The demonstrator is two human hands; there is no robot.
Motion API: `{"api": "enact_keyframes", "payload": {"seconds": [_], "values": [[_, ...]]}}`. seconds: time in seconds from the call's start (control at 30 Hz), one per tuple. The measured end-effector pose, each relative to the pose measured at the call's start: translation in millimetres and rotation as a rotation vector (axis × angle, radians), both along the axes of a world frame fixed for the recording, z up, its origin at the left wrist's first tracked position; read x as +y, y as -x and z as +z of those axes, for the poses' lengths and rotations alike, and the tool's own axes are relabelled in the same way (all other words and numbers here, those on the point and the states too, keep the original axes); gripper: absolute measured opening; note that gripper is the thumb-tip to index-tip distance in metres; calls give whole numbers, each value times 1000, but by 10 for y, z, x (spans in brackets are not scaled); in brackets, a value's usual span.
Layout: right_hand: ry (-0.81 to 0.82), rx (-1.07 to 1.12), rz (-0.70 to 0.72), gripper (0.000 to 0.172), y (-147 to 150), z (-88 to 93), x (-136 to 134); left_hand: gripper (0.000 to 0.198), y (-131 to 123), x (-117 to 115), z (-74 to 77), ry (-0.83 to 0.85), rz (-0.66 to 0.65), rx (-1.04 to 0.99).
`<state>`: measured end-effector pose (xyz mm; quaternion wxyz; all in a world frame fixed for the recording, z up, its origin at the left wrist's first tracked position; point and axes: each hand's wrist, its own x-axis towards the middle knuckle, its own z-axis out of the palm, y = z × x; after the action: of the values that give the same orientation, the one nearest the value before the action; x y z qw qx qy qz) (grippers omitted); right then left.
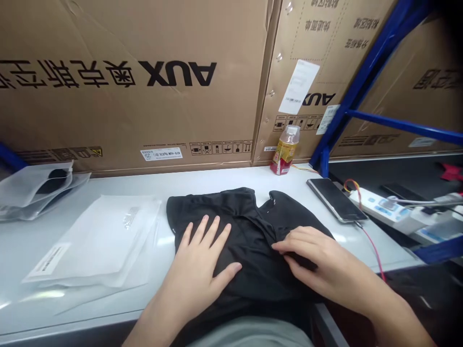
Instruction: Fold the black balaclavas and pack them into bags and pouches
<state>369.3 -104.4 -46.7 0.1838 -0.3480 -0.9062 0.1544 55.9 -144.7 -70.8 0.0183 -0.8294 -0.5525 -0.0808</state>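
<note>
Pressing blk shirt [249, 212]: L-hand [197, 262], R-hand [314, 255]

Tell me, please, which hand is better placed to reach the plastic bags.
Probably left: the left hand lies flat on the black garment, nearer the plastic bags; the right hand sits farther away.

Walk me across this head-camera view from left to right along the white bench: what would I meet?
Clear plastic bag with something black inside → stack of white packaging bags → black garment → smartphone → power strip
</note>
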Motion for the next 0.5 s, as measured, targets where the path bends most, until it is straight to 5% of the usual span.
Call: {"api": "enact_keyframes", "payload": {"seconds": [0.17, 0.3, 0.4, 0.5], "values": [[-23, 168, -18, 19, 127, 273, 320, 51, 226, 232, 354, 1, 13, -35], [-281, 24, -111, 24, 550, 316, 860, 38, 486, 692, 610, -48, 126, 97], [-311, -70, -107, 19, 785, 266, 1116, 26, 590, 931, 666, -47, 119, 155], [-327, -87, -85, 20, 797, 235, 1101, 19, 591, 891, 654, -107, 111, 188]]}}
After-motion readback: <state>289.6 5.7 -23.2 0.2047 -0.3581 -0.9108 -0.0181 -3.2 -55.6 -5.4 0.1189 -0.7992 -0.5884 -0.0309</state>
